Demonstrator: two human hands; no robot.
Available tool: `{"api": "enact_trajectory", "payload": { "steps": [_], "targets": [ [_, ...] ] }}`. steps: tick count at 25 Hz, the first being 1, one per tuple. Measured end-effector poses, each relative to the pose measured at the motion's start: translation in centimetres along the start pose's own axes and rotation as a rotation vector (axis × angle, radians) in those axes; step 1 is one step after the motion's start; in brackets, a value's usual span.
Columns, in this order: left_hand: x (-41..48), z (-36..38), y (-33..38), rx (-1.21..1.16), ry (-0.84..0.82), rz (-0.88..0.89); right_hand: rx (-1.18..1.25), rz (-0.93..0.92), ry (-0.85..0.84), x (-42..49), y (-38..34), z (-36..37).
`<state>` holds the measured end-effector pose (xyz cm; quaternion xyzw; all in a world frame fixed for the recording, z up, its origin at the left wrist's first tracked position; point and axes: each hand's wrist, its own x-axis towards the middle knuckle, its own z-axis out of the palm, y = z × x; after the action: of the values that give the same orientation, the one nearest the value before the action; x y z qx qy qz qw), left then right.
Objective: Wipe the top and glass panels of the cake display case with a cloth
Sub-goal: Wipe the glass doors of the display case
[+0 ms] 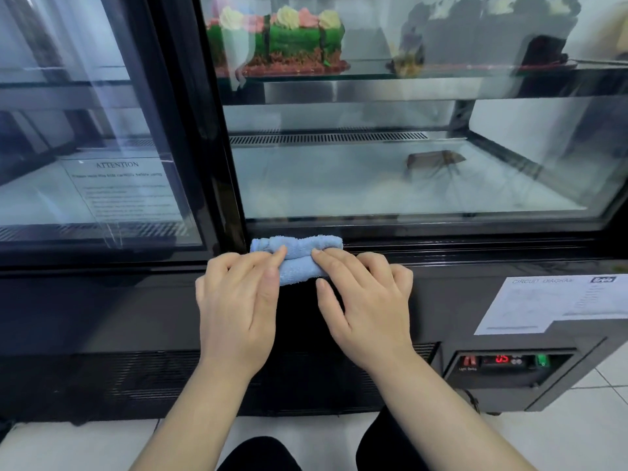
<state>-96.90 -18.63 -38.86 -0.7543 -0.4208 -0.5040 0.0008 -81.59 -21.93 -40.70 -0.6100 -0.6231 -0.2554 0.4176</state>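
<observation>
Hands: left hand (238, 300) and right hand (368, 300) both pinch the rolled blue cloth (299, 258) | cloth: on the sill (441, 248) of the display case (136, 311), beneath the right glass panel (373, 185) | why: likely bunched to fit that narrow sill

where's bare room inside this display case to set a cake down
The white lower floor is bare from the slotted vent strip forward, left of the small brown object. The upper glass shelf is crowded by the green frosted cake and dark cake.
</observation>
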Motion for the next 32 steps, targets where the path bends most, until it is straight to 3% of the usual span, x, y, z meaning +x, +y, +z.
{"api": "enact_trajectory", "payload": {
  "steps": [5,11,15,19,24,29,32],
  "targets": [
    [0.6,2.0,2.6,-0.076,-0.093,0.094,-0.147,0.047,0.099,-0.7,3.1,-2.3],
    [1.6,8.9,10.9,-0.348,-0.293,0.226,-0.266,0.285,0.124,-1.9,12.1,-7.8],
    [2.8,13.1,17.1,-0.398,-0.515,0.269,-0.3,0.523,0.125,-2.8,17.3,-10.8],
    [2.7,16.2,20.1,-0.526,-0.588,0.297,-0.324,0.591,0.089,-3.0,21.0,-13.3],
    [3.2,18.5,21.7,-0.695,-0.712,0.19,-0.227,0.636,-0.077,-2.9,24.1,-16.0],
    [3.9,18.1,22.6,-0.679,-0.803,0.151,-0.12,0.625,-0.254,-1.8,25.8,-18.0],
    [4.6,16.7,23.3,-0.718,-0.954,-0.057,-0.147,0.633,-0.266,0.8,25.4,-19.0]
  ]
}}
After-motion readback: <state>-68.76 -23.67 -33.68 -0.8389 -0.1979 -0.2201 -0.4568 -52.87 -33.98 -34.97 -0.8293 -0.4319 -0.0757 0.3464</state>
